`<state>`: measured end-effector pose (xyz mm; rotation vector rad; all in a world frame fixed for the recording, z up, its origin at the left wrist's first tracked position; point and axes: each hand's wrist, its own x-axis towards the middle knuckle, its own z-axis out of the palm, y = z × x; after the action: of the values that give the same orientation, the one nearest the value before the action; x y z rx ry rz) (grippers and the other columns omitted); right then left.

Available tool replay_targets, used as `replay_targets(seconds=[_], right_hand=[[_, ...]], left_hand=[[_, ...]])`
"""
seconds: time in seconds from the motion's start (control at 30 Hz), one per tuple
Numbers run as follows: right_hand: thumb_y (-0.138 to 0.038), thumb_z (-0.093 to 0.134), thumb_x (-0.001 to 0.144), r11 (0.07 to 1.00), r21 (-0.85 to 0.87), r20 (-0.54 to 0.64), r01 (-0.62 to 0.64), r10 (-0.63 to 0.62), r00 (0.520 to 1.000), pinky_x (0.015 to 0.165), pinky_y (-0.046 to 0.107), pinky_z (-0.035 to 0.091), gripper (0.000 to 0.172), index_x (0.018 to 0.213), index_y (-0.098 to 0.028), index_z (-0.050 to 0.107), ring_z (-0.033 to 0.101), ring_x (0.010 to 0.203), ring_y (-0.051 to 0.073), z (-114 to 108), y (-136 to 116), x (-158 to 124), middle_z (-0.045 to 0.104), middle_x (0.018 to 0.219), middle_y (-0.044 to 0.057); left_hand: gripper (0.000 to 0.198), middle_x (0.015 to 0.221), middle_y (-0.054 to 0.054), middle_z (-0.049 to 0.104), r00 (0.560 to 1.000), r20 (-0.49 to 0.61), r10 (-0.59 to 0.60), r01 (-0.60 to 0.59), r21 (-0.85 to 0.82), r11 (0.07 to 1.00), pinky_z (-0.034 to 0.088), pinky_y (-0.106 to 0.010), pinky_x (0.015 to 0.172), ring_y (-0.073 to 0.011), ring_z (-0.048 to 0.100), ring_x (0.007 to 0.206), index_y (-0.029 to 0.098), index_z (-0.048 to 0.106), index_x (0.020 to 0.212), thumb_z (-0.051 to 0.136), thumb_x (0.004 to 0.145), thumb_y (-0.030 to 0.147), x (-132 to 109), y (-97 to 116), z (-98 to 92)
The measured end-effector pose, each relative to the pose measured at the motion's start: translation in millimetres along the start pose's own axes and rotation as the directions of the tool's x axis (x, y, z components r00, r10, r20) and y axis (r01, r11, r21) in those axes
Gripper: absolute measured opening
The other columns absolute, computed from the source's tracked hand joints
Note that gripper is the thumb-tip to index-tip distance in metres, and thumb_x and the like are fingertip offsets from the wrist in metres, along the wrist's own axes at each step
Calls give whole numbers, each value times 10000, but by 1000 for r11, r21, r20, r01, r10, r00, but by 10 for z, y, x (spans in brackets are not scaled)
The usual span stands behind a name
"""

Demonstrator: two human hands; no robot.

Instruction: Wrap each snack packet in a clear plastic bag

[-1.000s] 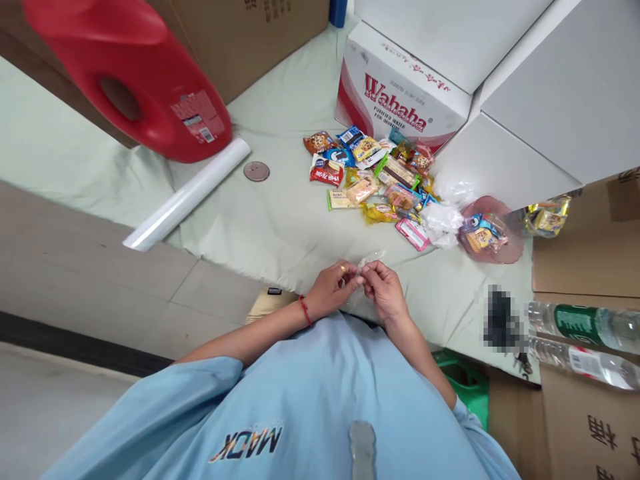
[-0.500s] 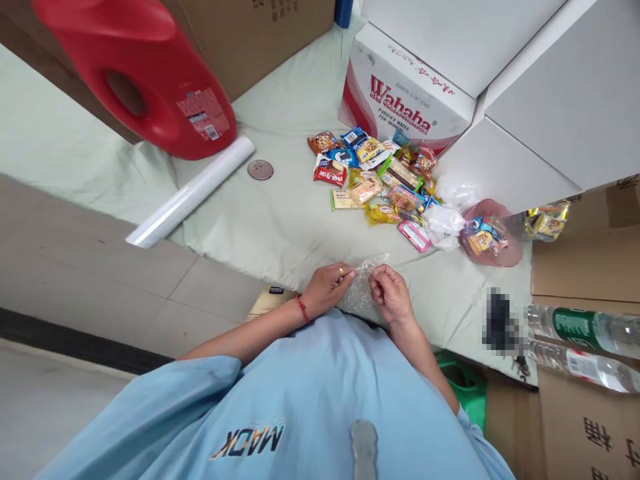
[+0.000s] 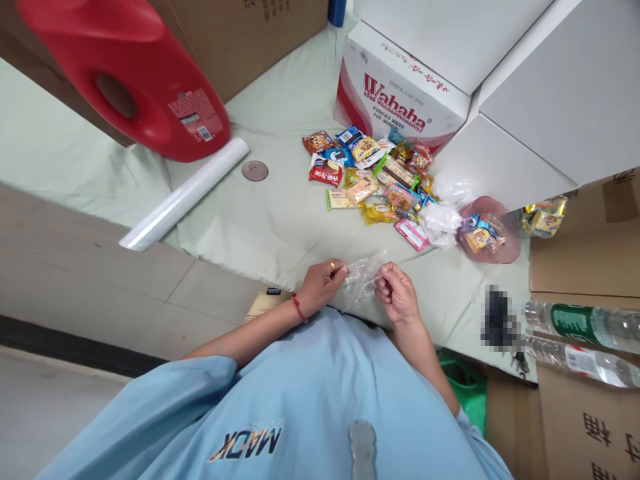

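A crinkled clear plastic bag [image 3: 361,280] is stretched between my two hands, above the front edge of the cloth-covered table [image 3: 280,240]. My left hand [image 3: 323,283], with a gold ring and a red string bracelet, pinches the bag's left side. On its right side, my right hand [image 3: 397,291] grips the bag with curled fingers. Beyond them lies a pile of small wrapped snacks [image 3: 363,189]. White crumpled plastic bags [image 3: 440,223] rest at the pile's right, beside a pink translucent bowl [image 3: 511,247] with a few wrapped snacks in it.
At the left stand a large red jug [image 3: 150,87] and a white roll [image 3: 185,197], with a brown round disc [image 3: 255,171] nearby. A Wahaha carton [image 3: 400,93] is behind the snacks. Two water bottles [image 3: 575,320] lie at the right by cardboard boxes [image 3: 580,267].
My hands have moved slightly apart, and the clear bag is spread wider between them. The whole view has shifted a little.
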<state>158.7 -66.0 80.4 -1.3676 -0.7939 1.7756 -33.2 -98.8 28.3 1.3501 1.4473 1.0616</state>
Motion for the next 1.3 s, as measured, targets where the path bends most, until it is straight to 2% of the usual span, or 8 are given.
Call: replay_targets(seconds=[0.2, 0.33, 0.47, 0.73, 0.87, 0.97, 1.13, 1.3], right_hand=[[-370, 817, 669, 997, 38, -11, 70, -69, 998, 446, 184, 353, 310, 683, -218, 547, 459, 571, 96, -254, -71, -31, 564, 684, -29], [-363, 833, 643, 999, 50, -54, 2, 1, 999, 383, 170, 277, 312, 674, -217, 559, 397, 496, 84, -522, -117, -81, 542, 619, -38], [-377, 837, 651, 1000, -20, -78, 17, -19, 997, 374, 170, 248, 319, 670, -216, 562, 393, 491, 85, -762, -184, -129, 577, 639, -24], [-529, 867, 661, 860, -493, -144, 130, -228, 963, 576, 265, 455, 397, 714, -204, 644, 521, 646, 143, -1118, -248, 45, 610, 718, 4], [-557, 770, 790, 590, -782, -252, 202, -595, 763, 700, 330, 477, 367, 859, -211, 672, 559, 731, 181, -1014, -238, 9, 650, 860, 36], [-473, 662, 951, 398, -852, -76, 341, -737, 671, 730, 336, 469, 255, 897, -225, 681, 547, 732, 187, -674, -158, -132, 639, 844, 32], [-382, 610, 1026, 141, -707, 564, 693, -480, 672, 835, 386, 501, 188, 1046, -236, 726, 595, 919, 252, -3, 253, -126, 678, 964, 89], [-327, 595, 1036, -55, -714, 680, 698, -292, 672, 850, 403, 496, 186, 1094, -224, 738, 555, 977, 279, 246, 587, 129, 673, 1043, 126]], left_hand=[[357, 864, -29, 697, 954, -89, -285, 218, -442, 870, 577, -338, 747, -174, 672, 766, 240, 532, 869, 499, 970, 581, 160, -97, -81], [336, 874, 2, 653, 909, -153, -388, 251, -543, 801, 515, -273, 560, -134, 634, 640, 254, 459, 914, 514, 970, 581, 224, -153, -207], [324, 648, 57, 521, 916, -256, -310, 202, -375, 905, 368, -264, 442, -110, 451, 441, 257, 468, 888, 459, 1013, 555, 258, -191, -367], [324, 605, 38, 527, 995, -94, -45, 56, 115, 992, 397, -297, 620, -164, 528, 568, 247, 524, 835, 428, 1034, 484, 497, -209, -564], [265, 595, 36, 520, 997, -71, -27, 39, 177, 983, 375, -305, 640, -187, 534, 583, 257, 536, 849, 422, 1029, 415, 594, -200, -519], [258, 603, 33, 515, 997, -74, -21, 34, 183, 983, 361, -304, 641, -191, 532, 597, 258, 538, 831, 434, 1020, 400, 609, -210, -488], [258, 610, 28, 508, 996, -86, -18, 34, 193, 981, 344, -306, 639, -191, 516, 604, 254, 546, 819, 442, 1009, 393, 624, -223, -474], [250, 613, 24, 535, 996, -85, -28, 42, 171, 984, 371, -303, 622, -182, 525, 601, 244, 576, 824, 468, 995, 392, 644, -236, -463]])
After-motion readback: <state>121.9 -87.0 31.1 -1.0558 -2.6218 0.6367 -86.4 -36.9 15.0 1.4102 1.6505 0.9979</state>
